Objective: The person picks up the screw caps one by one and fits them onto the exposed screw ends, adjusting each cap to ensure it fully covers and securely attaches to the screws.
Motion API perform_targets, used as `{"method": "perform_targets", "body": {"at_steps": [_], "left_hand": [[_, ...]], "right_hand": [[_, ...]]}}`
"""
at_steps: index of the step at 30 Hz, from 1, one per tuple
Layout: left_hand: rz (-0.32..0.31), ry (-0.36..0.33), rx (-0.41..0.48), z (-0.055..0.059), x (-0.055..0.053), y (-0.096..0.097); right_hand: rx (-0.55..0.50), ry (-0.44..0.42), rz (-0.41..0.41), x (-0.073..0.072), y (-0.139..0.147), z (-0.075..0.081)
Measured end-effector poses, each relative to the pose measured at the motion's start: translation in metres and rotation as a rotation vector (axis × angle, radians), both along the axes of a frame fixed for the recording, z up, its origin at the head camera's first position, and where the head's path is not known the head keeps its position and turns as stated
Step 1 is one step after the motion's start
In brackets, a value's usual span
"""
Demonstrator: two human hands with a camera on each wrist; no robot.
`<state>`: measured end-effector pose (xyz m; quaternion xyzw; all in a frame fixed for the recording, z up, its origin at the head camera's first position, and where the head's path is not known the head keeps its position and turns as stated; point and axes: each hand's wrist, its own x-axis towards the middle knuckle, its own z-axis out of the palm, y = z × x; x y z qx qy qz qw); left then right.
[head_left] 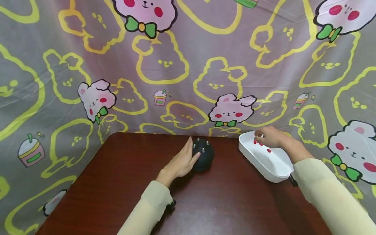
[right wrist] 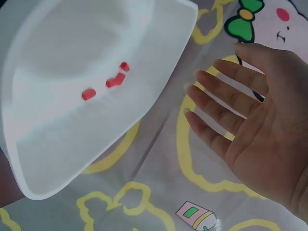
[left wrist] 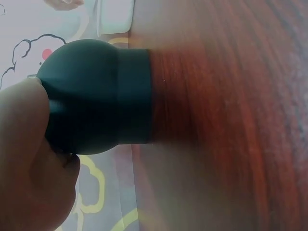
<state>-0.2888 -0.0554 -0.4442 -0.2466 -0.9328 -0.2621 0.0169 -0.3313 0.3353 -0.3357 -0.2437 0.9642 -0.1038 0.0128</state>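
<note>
Note black ball (head_left: 207, 159) upright on its short base near the far side of the table (head_left: 132, 182), left of the white tray (head_left: 277, 164) and well apart from it. See several small pale pegs (head_left: 207, 143) on its upper side; read pegs-up placing as likely meant to leave that side within reach. Find a few red bits (head_left: 269, 150) loose inside the tray; judge raised walls useful against such small pieces rolling away. Infer steadying from the one-sided contact at the ball: round body, base slightly narrower, perhaps easily shifted by a push from above. For left hand (head_left: 180, 162), record fingers straight and together along the ball's left side, thumb reaching over the near side close to a peg; touching and bracing, not clenched round it. For right hand (head_left: 268, 136), record position above the tray's far end, fingertips pointing down close to the red bits in the head view. From the right wrist view, read fingers loosely extended, slightly apart, palm bare; count as released, nothing held. Cannot tell from the head view whether any fingertip actually touches a bit.
</note>
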Motion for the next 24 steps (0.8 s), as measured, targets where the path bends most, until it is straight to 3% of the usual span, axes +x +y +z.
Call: {"method": "perform_targets", "body": {"at_steps": [10, 17, 24], "left_hand": [[0.01, 0.002, 0.005, 0.0, 0.001, -0.005], [0.003, -0.001, 0.01, 0.002, 0.0, -0.006], [0.005, 0.014, 0.001, 0.005, -0.002, -0.007]], "right_hand": [[0.077, -0.052, -0.044, -0.03, 0.01, -0.007], [0.132, -0.087, -0.098, -0.039, 0.014, -0.005], [0.233, -0.22, -0.189, -0.046, 0.018, -0.003]]}}
